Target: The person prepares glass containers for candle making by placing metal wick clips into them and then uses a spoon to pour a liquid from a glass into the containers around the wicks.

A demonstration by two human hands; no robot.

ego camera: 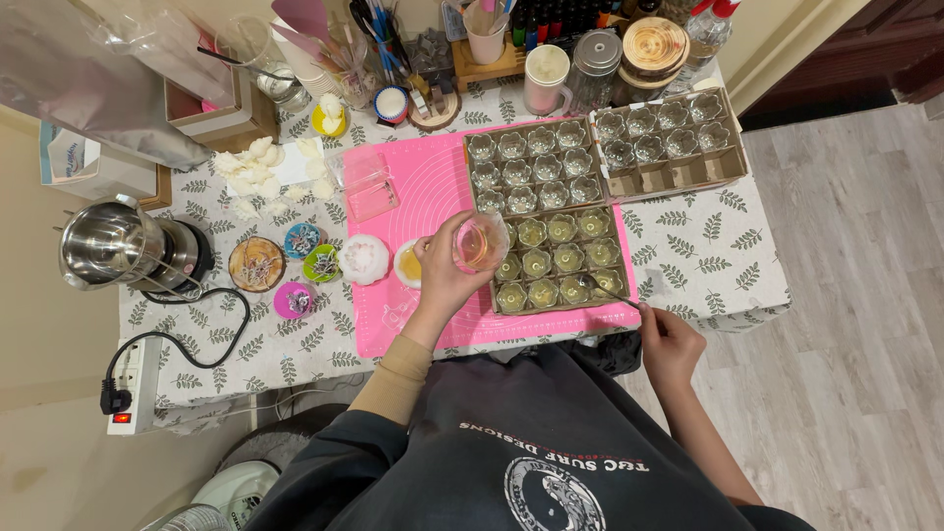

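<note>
Over pink mat [433, 197], left hand [442, 270] grips cup [482, 241] (tilted).

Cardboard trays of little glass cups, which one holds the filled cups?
The nearest cardboard tray, under the left hand holding the glass cup: its cups look yellowish; the two farther trays' cups look clear.

Two shallow brown cardboard trays [551, 221] with divider grids stand on the surface, the nearer on the pink mat, the farther tray [669, 143] just beside it to the right. An open brown cardboard box [221, 118] sits at the far left corner, beside a crumpled silver foil bag [88, 79]. A white and pale-blue carton [74, 162] stands just off the surface's left edge.
</note>
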